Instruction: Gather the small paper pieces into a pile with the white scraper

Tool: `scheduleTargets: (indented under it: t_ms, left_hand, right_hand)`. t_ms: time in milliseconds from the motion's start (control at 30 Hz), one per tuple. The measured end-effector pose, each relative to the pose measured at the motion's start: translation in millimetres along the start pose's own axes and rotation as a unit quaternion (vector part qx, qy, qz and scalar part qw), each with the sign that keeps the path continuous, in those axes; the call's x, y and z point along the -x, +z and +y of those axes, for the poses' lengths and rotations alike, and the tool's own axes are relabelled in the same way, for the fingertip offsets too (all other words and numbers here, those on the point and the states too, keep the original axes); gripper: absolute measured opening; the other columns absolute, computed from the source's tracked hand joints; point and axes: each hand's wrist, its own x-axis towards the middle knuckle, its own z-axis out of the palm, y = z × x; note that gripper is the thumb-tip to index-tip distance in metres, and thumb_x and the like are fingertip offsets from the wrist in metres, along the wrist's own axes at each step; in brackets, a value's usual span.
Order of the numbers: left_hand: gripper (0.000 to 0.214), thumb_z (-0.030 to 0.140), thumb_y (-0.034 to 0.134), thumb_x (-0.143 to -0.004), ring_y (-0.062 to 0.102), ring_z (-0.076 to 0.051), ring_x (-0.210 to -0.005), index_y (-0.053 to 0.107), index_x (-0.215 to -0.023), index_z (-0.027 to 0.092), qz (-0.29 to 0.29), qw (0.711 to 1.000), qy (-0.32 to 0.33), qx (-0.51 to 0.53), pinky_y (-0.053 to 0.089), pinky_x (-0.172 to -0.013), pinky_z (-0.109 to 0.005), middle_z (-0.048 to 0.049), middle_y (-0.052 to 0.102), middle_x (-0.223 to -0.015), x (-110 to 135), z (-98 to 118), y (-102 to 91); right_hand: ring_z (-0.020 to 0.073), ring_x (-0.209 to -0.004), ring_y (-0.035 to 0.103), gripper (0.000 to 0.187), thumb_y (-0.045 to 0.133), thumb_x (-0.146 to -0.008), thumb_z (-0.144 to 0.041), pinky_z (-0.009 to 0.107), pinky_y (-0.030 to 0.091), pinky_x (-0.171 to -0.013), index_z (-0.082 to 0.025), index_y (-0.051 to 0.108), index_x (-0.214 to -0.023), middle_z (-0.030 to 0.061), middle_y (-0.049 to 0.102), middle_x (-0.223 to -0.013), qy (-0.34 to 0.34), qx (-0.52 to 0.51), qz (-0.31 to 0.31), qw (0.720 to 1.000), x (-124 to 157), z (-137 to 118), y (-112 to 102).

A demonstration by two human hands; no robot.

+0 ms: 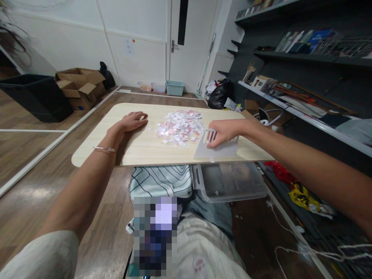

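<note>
Bin (247, 190): below board's near edge, little visible inside
Scraper (223, 151): tilted on board (139, 153), near front edge; right hand (223, 131) clamped around slotted top
Left hand (133, 121): resting on board, fingers loosely curved, nothing visible in grasp
Pile (183, 126): paper bits, between hands, beyond scraper; heaping appears largely done, loose fringe left, bulk on board
</note>
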Motion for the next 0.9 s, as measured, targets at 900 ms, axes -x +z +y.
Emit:
scheduleTargets:
  t_ms: [900]
  left_hand:
    - [0.075,0.062,0.039,-0.104,0.051,-0.035,-0.162,0.065,-0.163,0.024,-0.008,1.000,-0.017,-0.021,0.040,-0.134,-0.046,-0.0079,0.059,-0.176,1.1,5.4,-2.7]
  right_hand:
    - [0.0182,-0.068,0.058,0.026,0.073,-0.098,-0.027,0.032,0.035,-0.070,-0.017,0.075,-0.074,0.0074,0.072,-0.071,-0.033,0.122,0.125,0.984,59.8,-27.8,48.0]
